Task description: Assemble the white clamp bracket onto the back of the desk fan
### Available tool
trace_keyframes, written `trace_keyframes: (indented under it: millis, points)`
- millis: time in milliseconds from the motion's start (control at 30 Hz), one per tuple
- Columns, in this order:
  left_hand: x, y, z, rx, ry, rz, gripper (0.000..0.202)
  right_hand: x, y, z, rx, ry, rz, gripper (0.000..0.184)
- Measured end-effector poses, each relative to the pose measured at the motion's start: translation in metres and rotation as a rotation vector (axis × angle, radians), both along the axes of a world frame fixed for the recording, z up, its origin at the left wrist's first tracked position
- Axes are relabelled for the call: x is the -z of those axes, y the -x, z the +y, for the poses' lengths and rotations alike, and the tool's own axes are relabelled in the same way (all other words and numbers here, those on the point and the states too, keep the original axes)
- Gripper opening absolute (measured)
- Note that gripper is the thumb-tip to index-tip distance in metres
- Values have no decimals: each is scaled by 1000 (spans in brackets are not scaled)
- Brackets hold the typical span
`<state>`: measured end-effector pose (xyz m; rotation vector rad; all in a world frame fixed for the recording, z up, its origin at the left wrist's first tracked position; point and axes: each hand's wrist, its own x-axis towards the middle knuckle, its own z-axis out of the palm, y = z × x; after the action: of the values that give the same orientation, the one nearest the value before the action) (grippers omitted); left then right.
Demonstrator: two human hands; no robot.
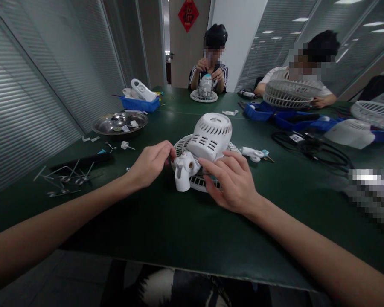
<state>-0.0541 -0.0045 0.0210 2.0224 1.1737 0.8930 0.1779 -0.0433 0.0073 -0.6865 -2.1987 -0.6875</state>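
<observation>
A white fan head (211, 132) rests on its round slatted grille (200, 184) in front of me, its vented motor housing facing up. On its near left side a white neck joint (183, 170) with a round hole sticks out. My left hand (153, 164) is beside that joint, fingers pinched together at its left edge; what lies between the fingertips is hidden. My right hand (233, 181) is closed around the near right side of the fan, the index fingertip by the joint and the thumb lower, over the grille.
Left are hex keys (72, 177), a black rod (83, 161), a metal bowl (120, 123) and a blue bin (141, 102). White fan parts (252, 153) and black cables (307, 147) lie right. Two people (211, 64) sit opposite with fan parts and blue trays (294, 120).
</observation>
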Motion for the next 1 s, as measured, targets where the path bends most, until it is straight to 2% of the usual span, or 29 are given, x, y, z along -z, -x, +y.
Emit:
trace_keyframes:
  millis: [67, 167, 267, 367, 500, 600, 733, 900, 1000]
  points:
    - [-1, -1, 3, 32, 184, 31, 48, 0, 0, 0, 2, 1, -20, 40]
    - [-1, -4, 4, 151, 456, 2, 62, 0, 0, 0, -1, 3, -47, 37]
    - [-2, -5, 1, 294, 575, -59, 63, 0, -1, 1, 3, 6, -56, 37]
    - [-3, -5, -2, 398, 583, -133, 51, 1, 0, 1, 6, 6, -36, 37]
    - [-6, -2, -4, 441, 511, -152, 36, -1, -1, 0, 4, 44, 8, 27]
    - [-11, 1, -1, 454, 449, -73, 34, -4, -1, -2, -1, 86, 10, 23]
    - [-16, 4, 4, 509, 458, 8, 36, -8, 0, -4, -1, 126, 0, 21]
    - [-15, 4, 3, 545, 440, -23, 30, -10, -1, -5, 8, 163, 13, 22]
    - [-14, 3, 3, 566, 491, -71, 31, -11, -2, -6, 10, 175, 26, 23]
